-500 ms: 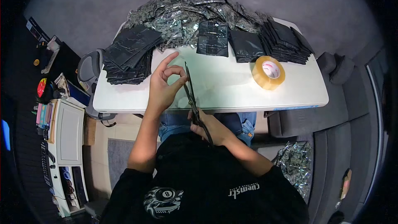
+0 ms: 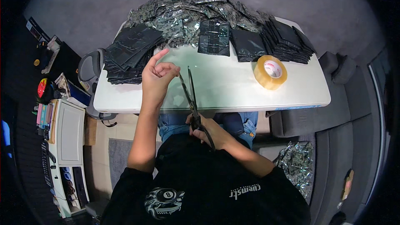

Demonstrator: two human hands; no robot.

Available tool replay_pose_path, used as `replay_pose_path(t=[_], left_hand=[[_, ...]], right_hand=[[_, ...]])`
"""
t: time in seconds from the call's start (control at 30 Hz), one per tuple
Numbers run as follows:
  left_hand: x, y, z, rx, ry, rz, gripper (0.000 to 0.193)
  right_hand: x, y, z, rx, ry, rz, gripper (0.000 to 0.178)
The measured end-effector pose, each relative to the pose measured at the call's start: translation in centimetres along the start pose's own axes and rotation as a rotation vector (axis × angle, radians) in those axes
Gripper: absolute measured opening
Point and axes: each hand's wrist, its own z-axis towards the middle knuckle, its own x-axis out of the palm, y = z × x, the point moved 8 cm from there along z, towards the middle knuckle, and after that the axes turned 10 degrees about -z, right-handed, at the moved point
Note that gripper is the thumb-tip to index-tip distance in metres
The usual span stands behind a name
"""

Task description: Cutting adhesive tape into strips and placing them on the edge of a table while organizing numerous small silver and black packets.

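Scissors point(image 2: 194, 108) are mid-frame, blades apart. Left hand point(image 2: 157, 75), left of middle, is half curled near one tip — can't tell if it pinches anything. Right hand point(image 2: 206, 128), lower middle, holds them tight. Handling the blades seems the step — next needs care.

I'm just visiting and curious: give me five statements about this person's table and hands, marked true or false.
1. The right hand holds the scissors. True.
2. The scissors' blades are closed together. False: they are spread apart.
3. The roll of clear tape lies on the white table. True.
4. The left hand is gripping the roll of clear tape. False: the left hand is by the tip of one scissor blade.
5. A stack of black packages sits at the left side of the white table. True.
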Motion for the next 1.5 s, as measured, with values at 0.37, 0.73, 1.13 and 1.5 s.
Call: replay_pose_path(t=[0.37,0.73,1.13,1.5], left_hand=[[-0.1,0.9,-0.9,-0.066,0.005,-0.072,0.069],[-0.2,1.0,-1.3,-0.063,-0.001,-0.098,0.069],[-0.4,1.3,-1.3,-0.065,-0.002,-0.168,0.069],[-0.6,1.5,-1.3,-0.077,-0.031,-0.174,0.069]], right_hand=[[0.2,0.0,0.5,0.000,-0.001,0.001,0.043],[0.4,0.2,0.8,-0.033,-0.048,0.059,0.045],[0.4,0.7,0.8,-0.021,-0.065,0.058,0.039],[0.1,0.9,0.9,-0.027,-0.103,0.035,0.033]])
